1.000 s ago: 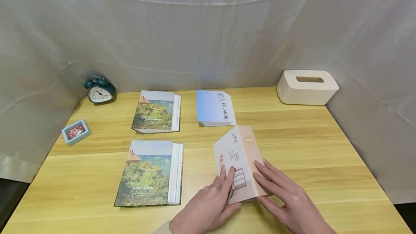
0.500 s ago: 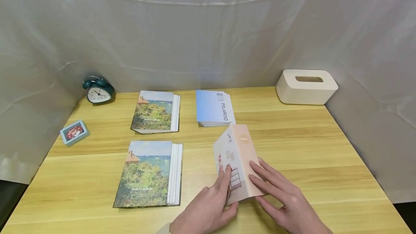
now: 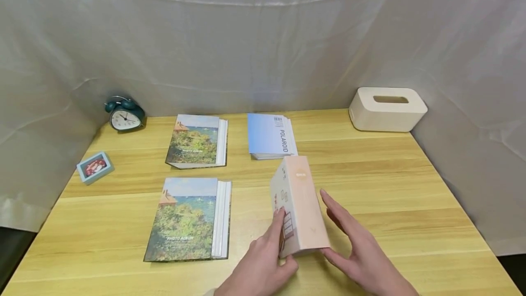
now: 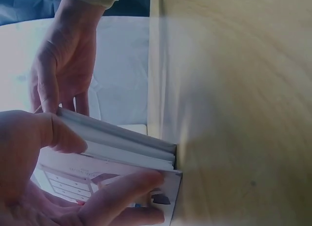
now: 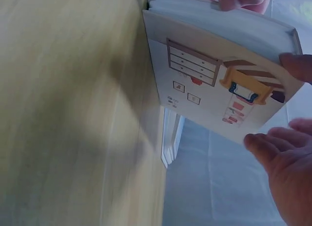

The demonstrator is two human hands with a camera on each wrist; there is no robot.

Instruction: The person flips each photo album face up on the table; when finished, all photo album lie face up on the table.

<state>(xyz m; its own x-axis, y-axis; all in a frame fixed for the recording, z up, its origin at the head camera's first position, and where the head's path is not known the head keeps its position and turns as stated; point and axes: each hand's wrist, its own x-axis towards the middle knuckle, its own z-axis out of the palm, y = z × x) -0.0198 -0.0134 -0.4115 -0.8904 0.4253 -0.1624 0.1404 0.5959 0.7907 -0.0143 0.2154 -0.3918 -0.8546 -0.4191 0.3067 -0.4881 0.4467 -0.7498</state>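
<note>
A photo album with a pink spine [image 3: 306, 204] and an illustrated white cover [image 5: 195, 84] stands steeply tilted at the front of the table, its spine turned up. My left hand [image 3: 263, 259] grips it from the left, fingers along the cover and thumb at the near page end, as the left wrist view shows. On the other side is my right hand [image 3: 361, 252]. Its thumb touches the album's near corner, while its fingers are extended and apart from the spine. White page edges [image 4: 126, 150] show between the covers.
Two landscape-covered photo albums [image 3: 181, 223] lie left of the hands, one behind the other. A blue Polaroid album [image 3: 267, 136] lies just beyond the held one. An alarm clock [image 3: 125, 115], a small framed picture [image 3: 95, 167] and a white tissue box [image 3: 388, 111] stand farther out.
The album has tipped further upright, so its spine faces up more and its cover shows less. My right fingers have come off the spine; my left hand stays at the cover.
</note>
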